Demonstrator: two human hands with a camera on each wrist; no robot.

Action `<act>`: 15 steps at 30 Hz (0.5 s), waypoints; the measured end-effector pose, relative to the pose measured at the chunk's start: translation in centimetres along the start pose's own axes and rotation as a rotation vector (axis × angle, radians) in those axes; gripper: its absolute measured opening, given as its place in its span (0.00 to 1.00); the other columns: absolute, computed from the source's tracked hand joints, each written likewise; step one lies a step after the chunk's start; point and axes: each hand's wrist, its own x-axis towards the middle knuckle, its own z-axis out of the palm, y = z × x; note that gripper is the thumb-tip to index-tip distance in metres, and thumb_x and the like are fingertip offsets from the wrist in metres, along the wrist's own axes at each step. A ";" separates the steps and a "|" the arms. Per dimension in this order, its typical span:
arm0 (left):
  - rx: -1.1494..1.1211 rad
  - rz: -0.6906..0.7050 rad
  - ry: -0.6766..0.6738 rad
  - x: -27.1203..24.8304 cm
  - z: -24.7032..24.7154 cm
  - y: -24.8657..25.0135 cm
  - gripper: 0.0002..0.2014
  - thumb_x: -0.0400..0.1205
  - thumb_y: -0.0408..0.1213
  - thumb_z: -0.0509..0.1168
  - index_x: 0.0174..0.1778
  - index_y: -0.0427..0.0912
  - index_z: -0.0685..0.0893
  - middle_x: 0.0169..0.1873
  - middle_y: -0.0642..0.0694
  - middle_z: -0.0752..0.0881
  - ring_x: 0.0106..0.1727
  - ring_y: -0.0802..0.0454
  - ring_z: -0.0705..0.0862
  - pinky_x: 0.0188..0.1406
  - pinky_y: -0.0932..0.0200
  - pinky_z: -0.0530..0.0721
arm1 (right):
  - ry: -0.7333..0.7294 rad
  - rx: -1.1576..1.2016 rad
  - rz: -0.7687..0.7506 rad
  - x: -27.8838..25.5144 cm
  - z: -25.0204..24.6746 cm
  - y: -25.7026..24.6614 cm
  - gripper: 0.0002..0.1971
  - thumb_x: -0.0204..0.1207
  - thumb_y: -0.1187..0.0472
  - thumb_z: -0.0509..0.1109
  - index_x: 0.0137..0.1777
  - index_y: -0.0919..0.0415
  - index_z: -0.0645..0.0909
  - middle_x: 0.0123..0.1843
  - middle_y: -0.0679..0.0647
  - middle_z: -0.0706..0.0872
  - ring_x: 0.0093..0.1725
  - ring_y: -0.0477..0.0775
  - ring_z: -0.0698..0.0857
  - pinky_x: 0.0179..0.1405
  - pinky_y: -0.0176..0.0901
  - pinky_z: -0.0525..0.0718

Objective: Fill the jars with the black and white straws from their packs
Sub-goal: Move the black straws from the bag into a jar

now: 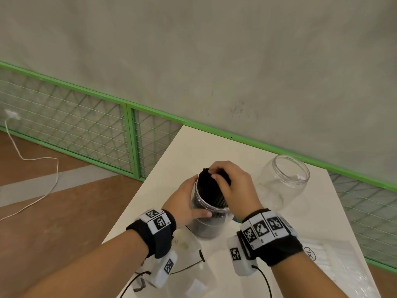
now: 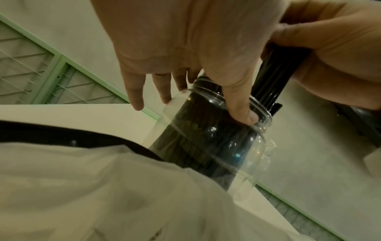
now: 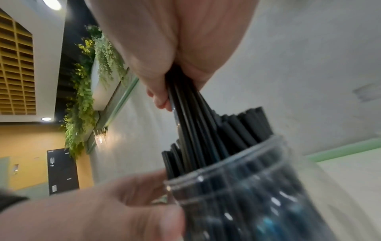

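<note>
Steadying the jar [image 1: 209,214] on the counter [image 1: 240,151], our left hand [image 1: 184,201] wraps its neck while our right hand [image 1: 233,186] pinches the black straws [image 1: 207,186] standing inside: light, springy, slippery, best gripped as a bundle near their tops.

A grey plaster wall [image 1: 214,61] is edged below by green-framed wire mesh panels [image 1: 64,117]. A white cable [image 1: 32,164] is seen lying across the brown floor [image 1: 53,222].
</note>
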 end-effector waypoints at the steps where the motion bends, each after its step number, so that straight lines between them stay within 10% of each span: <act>1: 0.017 0.014 0.004 0.0 -0.1 0.1 0.51 0.63 0.48 0.81 0.79 0.55 0.58 0.75 0.55 0.68 0.71 0.61 0.68 0.70 0.63 0.65 | 0.023 -0.034 -0.023 -0.4 -0.2 0.4 0.11 0.78 0.68 0.67 0.56 0.55 0.83 0.53 0.45 0.86 0.55 0.40 0.82 0.59 0.29 0.77; 9: 0.052 0.049 -0.001 0.0 -0.3 0.2 0.51 0.65 0.47 0.80 0.80 0.55 0.57 0.75 0.54 0.66 0.68 0.66 0.66 0.67 0.68 0.63 | -0.375 -0.582 -0.078 -2.9 0.4 3.9 0.32 0.80 0.42 0.44 0.83 0.51 0.55 0.86 0.44 0.52 0.84 0.45 0.43 0.83 0.50 0.43; 15: 0.078 0.018 -0.009 -0.1 -0.3 0.5 0.51 0.65 0.46 0.80 0.80 0.53 0.56 0.76 0.53 0.65 0.71 0.59 0.69 0.66 0.67 0.65 | -0.409 -0.738 0.044 -1.5 1.1 2.5 0.39 0.75 0.33 0.39 0.84 0.52 0.46 0.87 0.50 0.46 0.85 0.52 0.42 0.80 0.52 0.35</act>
